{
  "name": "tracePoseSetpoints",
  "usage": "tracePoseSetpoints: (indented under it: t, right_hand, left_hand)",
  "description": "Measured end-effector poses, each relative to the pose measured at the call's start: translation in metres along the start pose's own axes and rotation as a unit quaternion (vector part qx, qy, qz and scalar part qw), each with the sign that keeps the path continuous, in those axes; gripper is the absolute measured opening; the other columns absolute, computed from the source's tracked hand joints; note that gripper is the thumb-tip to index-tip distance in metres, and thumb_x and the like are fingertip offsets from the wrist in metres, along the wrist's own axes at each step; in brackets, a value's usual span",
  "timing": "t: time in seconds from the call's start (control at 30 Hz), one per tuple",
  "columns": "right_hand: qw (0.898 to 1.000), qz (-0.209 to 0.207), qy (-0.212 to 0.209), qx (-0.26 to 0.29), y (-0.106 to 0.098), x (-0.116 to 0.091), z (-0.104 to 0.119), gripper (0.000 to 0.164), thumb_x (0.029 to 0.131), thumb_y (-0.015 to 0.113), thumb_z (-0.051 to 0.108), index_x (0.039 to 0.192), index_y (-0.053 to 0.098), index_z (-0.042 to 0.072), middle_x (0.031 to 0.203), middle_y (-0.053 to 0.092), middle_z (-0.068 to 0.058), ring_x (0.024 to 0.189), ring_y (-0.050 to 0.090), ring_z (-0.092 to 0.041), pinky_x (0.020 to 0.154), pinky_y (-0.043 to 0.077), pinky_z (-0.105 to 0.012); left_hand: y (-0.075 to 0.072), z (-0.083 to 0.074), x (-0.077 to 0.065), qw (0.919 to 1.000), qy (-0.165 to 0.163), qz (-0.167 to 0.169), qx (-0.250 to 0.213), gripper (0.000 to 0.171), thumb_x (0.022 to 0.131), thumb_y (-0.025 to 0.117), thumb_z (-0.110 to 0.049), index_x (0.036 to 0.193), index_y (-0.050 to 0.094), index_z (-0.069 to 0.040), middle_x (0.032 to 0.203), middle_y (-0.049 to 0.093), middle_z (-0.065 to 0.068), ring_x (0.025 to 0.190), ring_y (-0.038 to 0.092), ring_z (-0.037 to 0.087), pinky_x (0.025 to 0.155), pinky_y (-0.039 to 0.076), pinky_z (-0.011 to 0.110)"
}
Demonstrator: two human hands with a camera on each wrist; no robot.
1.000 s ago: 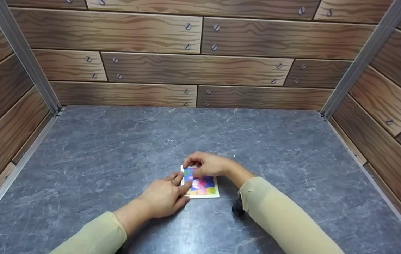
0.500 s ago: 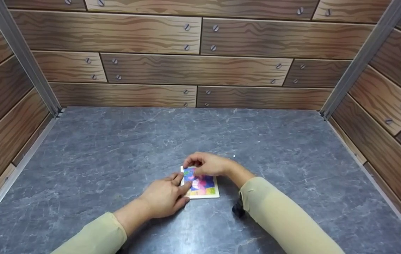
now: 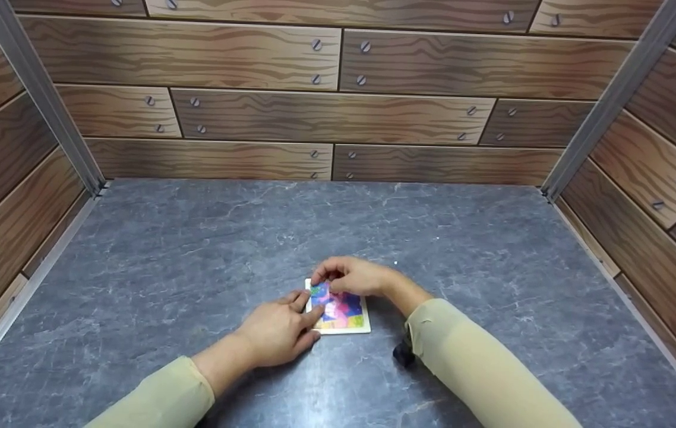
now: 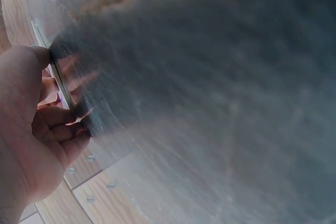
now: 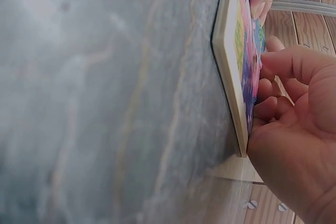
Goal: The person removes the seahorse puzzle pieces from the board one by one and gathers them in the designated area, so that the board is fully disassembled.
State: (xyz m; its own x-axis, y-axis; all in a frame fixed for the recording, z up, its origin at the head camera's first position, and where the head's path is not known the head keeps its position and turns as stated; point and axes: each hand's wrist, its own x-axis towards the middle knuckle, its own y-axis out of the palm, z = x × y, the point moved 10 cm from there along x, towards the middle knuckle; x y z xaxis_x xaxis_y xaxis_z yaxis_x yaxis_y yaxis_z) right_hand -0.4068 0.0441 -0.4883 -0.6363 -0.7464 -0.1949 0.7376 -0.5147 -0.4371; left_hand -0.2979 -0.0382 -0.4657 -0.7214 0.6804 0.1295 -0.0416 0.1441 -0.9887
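Note:
A small jigsaw puzzle board (image 3: pixel 347 321) with a pale rim and a pink, blue and yellow picture lies flat before me. My left hand (image 3: pixel 274 334) holds its left side: the thumb is at the near corner, one finger lies on the picture. In the left wrist view, thumb and fingers span the board's edge (image 4: pixel 62 86). My right hand (image 3: pixel 360 278) bends over the far part, fingers curled at the far edge and thumb at the picture. From the right wrist, the thumb meets the picture beside the rim (image 5: pixel 229 56); I cannot tell whether a piece is pinched there.
The board rests on a grey marbled tabletop (image 3: pixel 207 238). Wood-print walls (image 3: pixel 255 113) with metal corner posts (image 3: pixel 47 95) enclose the back and sides. A small black object (image 3: pixel 403 353) shows under the right sleeve (image 3: pixel 474 356). A white speck (image 3: pixel 395 263) lies beyond the right hand.
My right thumb has drawn slightly back to the right over the picture, baring a bit more of it. The left hand and the board stay where they were.

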Motion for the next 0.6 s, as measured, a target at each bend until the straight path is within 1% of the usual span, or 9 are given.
tracePoseSetpoints:
  t: [0.1,0.27,0.37,0.6]
  right_hand:
    - [1.0,-0.004,-0.001,0.001,-0.0006,-0.0004,-0.0003,0.033,0.095,0.056,-0.006,0.125,0.071,-0.001,0.102,0.064,-0.002,0.084,0.055,-0.012,0.071,0.047,-0.022]
    - [1.0,-0.005,0.002,-0.001,-0.0017,0.0005,-0.0018,0.039,0.097,0.057,-0.005,0.133,0.07,0.002,0.109,0.066,-0.001,0.094,0.057,-0.013,0.078,0.049,-0.024]
    - [1.0,-0.006,0.002,-0.007,-0.0021,-0.0001,-0.0009,0.042,0.096,0.058,-0.004,0.136,0.069,0.004,0.114,0.068,-0.001,0.099,0.057,-0.013,0.082,0.049,-0.025]
    - [1.0,-0.007,0.001,-0.021,-0.0028,0.0002,-0.0004,0.042,0.097,0.059,-0.004,0.135,0.071,0.007,0.115,0.068,0.0,0.099,0.057,-0.012,0.084,0.049,-0.026]
  left_hand:
    - [0.0,-0.0002,-0.0001,1.0,-0.001,-0.001,-0.002,0.05,0.107,0.059,-0.038,0.149,0.063,-0.011,0.147,0.058,0.03,0.134,0.06,0.043,0.102,0.056,0.052]
    - [0.0009,0.0008,0.0,0.9999,-0.005,0.005,-0.008,0.051,0.108,0.059,-0.039,0.15,0.063,-0.011,0.148,0.057,0.03,0.135,0.059,0.043,0.102,0.056,0.053]
    - [0.0015,0.0011,0.0001,0.9999,-0.006,0.009,-0.013,0.05,0.108,0.058,-0.038,0.15,0.062,-0.011,0.149,0.056,0.03,0.136,0.058,0.043,0.103,0.055,0.053]
    - [0.0016,0.0012,0.0,0.9998,-0.004,0.009,-0.015,0.05,0.108,0.058,-0.038,0.15,0.062,-0.011,0.148,0.056,0.031,0.136,0.058,0.043,0.103,0.055,0.052]
